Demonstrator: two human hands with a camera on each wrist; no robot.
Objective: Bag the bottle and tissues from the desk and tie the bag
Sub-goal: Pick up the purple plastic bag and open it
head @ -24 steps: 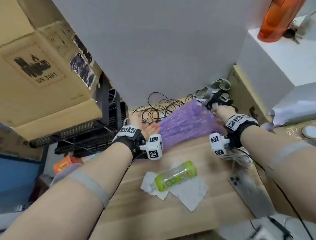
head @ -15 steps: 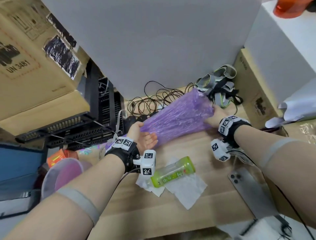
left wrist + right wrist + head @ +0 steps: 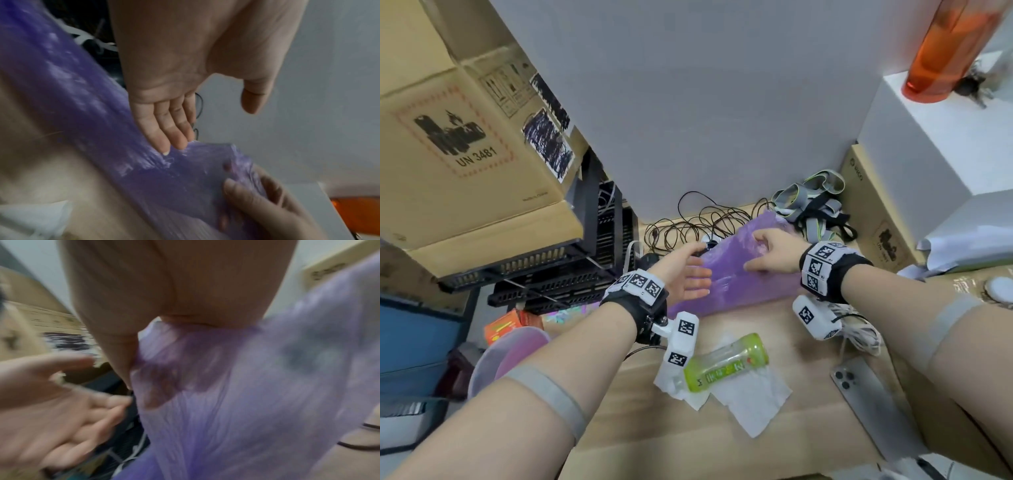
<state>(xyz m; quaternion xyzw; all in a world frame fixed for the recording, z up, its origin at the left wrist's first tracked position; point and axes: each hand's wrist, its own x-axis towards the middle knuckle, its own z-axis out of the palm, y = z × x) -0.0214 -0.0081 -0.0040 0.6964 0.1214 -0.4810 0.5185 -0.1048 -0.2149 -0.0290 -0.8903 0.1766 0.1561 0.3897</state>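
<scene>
A thin purple plastic bag (image 3: 736, 284) lies slanted at the back of the wooden desk (image 3: 808, 394). My right hand (image 3: 768, 255) grips its middle, thumb on top; the fingers show through the film (image 3: 242, 191) in the left wrist view. My left hand (image 3: 686, 274) is flat and open, palm turned right, with its fingertips (image 3: 170, 142) touching the bag's near edge. Nearer me, a green bottle (image 3: 726, 365) lies on its side on white tissues (image 3: 753, 402), apart from both hands. The right wrist view is blurred and shows the bag (image 3: 257, 394) draped under the thumb.
A phone (image 3: 866, 394) lies face down at the right, with a white cable (image 3: 859, 337) behind it. Black cables (image 3: 688, 222) and grey straps (image 3: 811, 198) crowd the back of the desk. Cardboard boxes (image 3: 465, 154) on black crates (image 3: 571, 274) stand at the left, and an orange bottle (image 3: 948, 48) on a white box at the right.
My right hand has slid left along the bag from its far end to its middle, closer to my left hand. The left hand stays open at the bag's near edge.
</scene>
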